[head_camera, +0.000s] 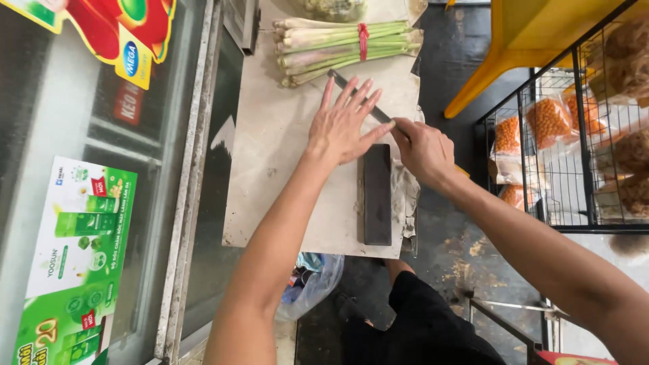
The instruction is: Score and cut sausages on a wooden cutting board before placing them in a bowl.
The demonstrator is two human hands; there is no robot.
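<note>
knife (362,100) lies on a slant across the far end of the dark whetstone (377,195), blade tip pointing up and left toward the lemongrass bundle (345,49), handle end down and right inside the right hand (424,150). whetstone's long axis runs near to far, almost square to the desk (270,162) front edge, so blade and stone cross at an angle rather than lining up. right hand closed around the handle, fingers wrapped, a bit of yellow showing past the wrist. left hand (343,125) spread flat and open, fingers fanned, pressing down on the flat of the blade just above the stone's far end; gripping nothing, only bearing down. both hands close together at the stone's far end, left one nearer the blade's middle, right one nearer the desk's right edge.

stone sits close to the right rim of the desk, a crumpled cloth (404,196) tucked between stone and rim. plenty of bare stone toward the body, along its length. little room beyond: lemongrass bundle lies crosswise just past the blade tip, near but apart from it. left of the stone, a wide bare stretch of desk. right of the desk, a drop to the dark floor, then a wire rack (574,135) with bagged orange snacks, well apart. plastic bag (312,280) hanging below the near edge.
</note>
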